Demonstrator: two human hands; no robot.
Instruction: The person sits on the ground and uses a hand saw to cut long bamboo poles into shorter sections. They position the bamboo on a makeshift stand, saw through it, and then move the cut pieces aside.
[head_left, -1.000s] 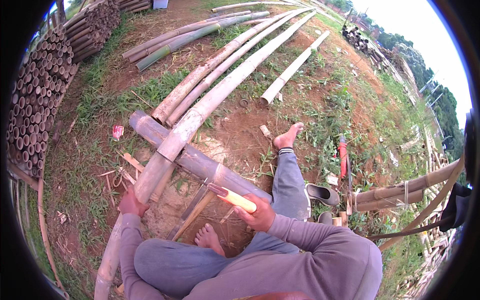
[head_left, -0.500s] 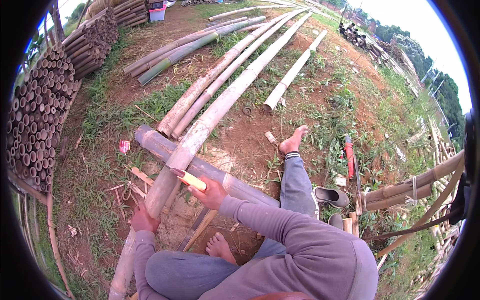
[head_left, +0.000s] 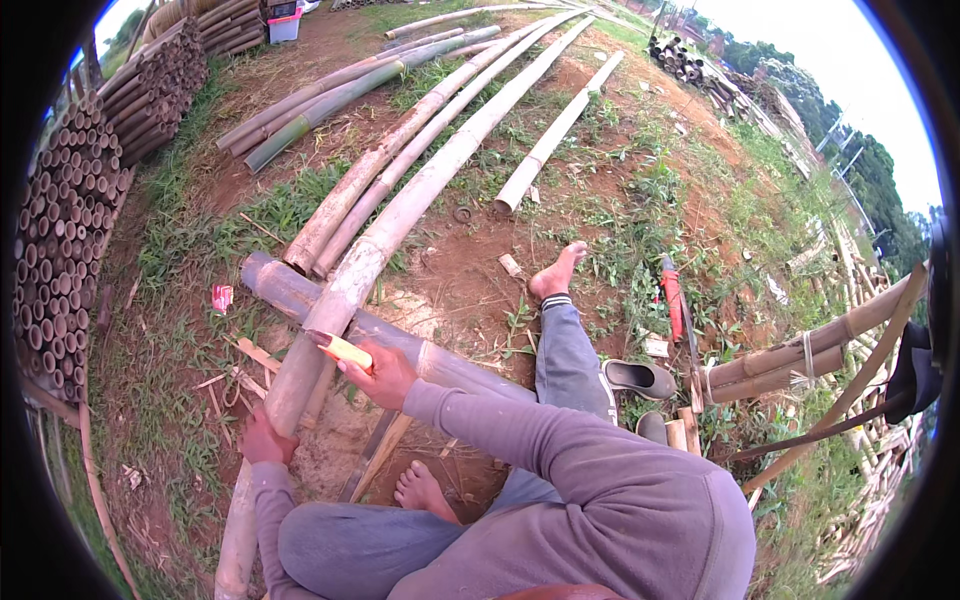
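Note:
A long pale bamboo pole runs from beside my left leg up and away to the far right. It lies across a thick greyish bamboo log. My left hand is wrapped around the pole on the near side of the log. In my closed right hand is a yellow-handled tool; its dark reddish-brown end meets the pole just short of the log. What kind of tool it is cannot be made out. Under my right forearm, a dark strip and a pale wood strip lie by my bare foot.
Cut bamboo is stacked at left. More poles, one green, lie ahead. To the right are a red-handled long blade, a grey shoe and tied bamboo poles. A red packet lies on the grass.
The whole view has shifted slightly, so the scene sits further left and higher. Both hands keep their grip, and the tool's end stays at about the same place on the pole.

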